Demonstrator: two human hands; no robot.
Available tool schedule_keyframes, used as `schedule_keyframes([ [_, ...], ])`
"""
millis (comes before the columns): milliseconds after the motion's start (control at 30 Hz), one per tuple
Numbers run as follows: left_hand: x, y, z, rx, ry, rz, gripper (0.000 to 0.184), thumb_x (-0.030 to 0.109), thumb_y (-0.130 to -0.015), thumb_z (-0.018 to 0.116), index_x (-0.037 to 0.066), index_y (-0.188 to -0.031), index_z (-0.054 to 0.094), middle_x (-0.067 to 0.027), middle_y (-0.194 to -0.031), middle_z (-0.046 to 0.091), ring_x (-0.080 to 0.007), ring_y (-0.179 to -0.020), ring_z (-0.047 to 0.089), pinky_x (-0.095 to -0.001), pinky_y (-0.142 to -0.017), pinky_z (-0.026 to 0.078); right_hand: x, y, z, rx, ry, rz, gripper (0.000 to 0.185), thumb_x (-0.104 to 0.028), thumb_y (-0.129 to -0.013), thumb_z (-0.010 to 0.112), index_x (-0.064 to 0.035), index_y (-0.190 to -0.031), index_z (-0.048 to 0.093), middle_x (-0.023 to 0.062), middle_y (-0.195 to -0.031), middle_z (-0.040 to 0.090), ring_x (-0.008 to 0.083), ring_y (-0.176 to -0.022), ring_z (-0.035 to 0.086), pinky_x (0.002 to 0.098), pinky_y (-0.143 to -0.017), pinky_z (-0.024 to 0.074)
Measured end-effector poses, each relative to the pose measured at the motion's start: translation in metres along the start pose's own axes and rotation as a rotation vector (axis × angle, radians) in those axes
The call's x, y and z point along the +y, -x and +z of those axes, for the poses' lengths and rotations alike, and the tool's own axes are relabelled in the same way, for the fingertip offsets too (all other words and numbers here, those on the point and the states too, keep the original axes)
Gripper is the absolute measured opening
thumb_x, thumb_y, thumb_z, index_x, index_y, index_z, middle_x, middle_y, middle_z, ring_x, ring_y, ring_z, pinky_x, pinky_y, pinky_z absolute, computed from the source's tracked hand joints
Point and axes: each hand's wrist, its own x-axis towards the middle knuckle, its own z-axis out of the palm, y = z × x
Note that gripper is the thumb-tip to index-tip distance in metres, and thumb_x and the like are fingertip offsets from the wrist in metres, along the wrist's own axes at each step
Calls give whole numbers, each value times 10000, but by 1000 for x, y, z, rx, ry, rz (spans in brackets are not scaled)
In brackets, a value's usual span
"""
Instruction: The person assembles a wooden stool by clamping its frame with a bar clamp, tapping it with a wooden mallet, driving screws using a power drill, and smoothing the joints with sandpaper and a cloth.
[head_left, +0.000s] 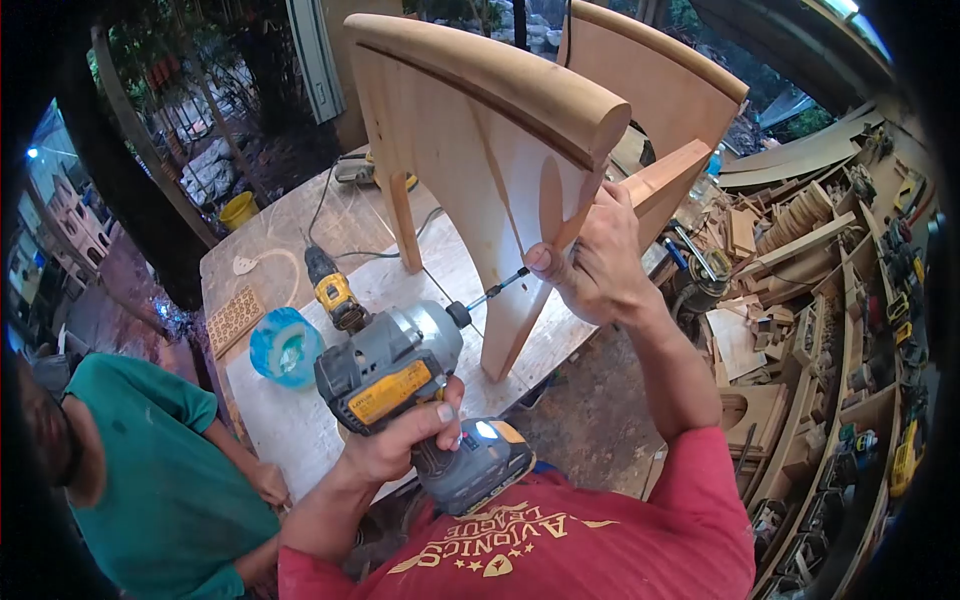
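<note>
My left hand (405,437) is closed around the drill (385,365); my right hand (602,268) holds the panel (440,130) near the bit (492,291).

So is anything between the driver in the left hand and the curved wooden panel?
Yes, the right hand: its thumb sits at the tip of the long bit, by the panel. Nothing visible stands along the bit from the driver to that thumb. I can't tell whether the thumb covers a screw.

Two drills (388,365) (340,298), two curved wooden panels (450,130) (640,85), one blue bowl (266,352), one perforated square (235,318), one yellow bucket (238,211) and two people (620,520) (160,460) were counted in view.
</note>
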Motion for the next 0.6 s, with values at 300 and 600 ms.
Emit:
schedule_keyframes([
  [300, 0, 0, 7, 4, -62, 42, 359, 58, -878, 648, 24, -1198, 490, -77, -925, 577, -132, -690, 580, -306, -656, 520, 3, 1, -1, 9, 23, -16, 775, -758, -907, 338, -86, -918, 723, 108, -800, 624, 293, -816, 534, 444, -836, 349],
  [600, 8, 1, 7, -10, -334, 107, 308, 76, -876, 667, 26, -1153, 542, -55, -961, 601, -106, -720, 594, -275, -640, 519, 5, 3, -8, -99, 32, -2, 689, -709, -932, 349, -119, -899, 703, 99, -785, 605, 296, -810, 504, 438, -831, 339],
])
